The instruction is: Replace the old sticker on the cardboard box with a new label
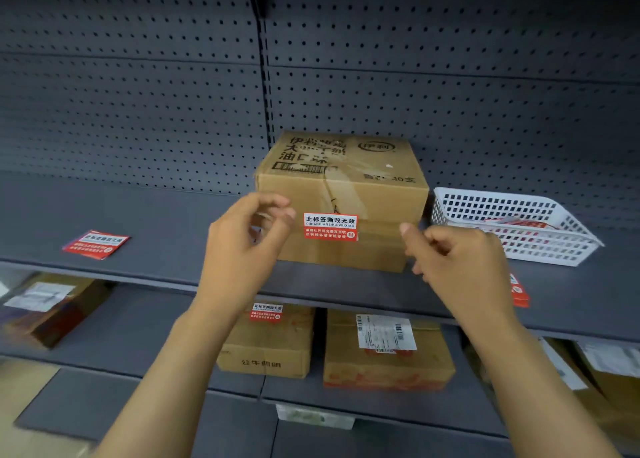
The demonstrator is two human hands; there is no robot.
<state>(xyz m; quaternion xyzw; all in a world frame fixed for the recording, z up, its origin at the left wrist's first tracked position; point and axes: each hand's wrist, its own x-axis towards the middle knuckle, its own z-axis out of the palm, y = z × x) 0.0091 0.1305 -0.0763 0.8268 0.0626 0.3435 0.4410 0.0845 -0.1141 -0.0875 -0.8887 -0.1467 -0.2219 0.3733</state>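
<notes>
A brown cardboard box [343, 187] with black print stands on the grey shelf [156, 229]. A red and white sticker [330, 226] is stuck on its front face. My left hand [242, 249] hovers just left of the sticker, fingers curled and apart, holding nothing I can make out. My right hand [457, 260] is at the box's lower right corner, fingers loosely curled and empty. A stack of red and white labels [96, 244] lies on the shelf to the left.
A white plastic basket [519, 229] with scraps in it stands right of the box. Another red label [519, 289] lies at the shelf's front right. Several cardboard boxes, among them a stickered box [270, 340], sit on the shelf below. Perforated back panels [138, 94] rise behind.
</notes>
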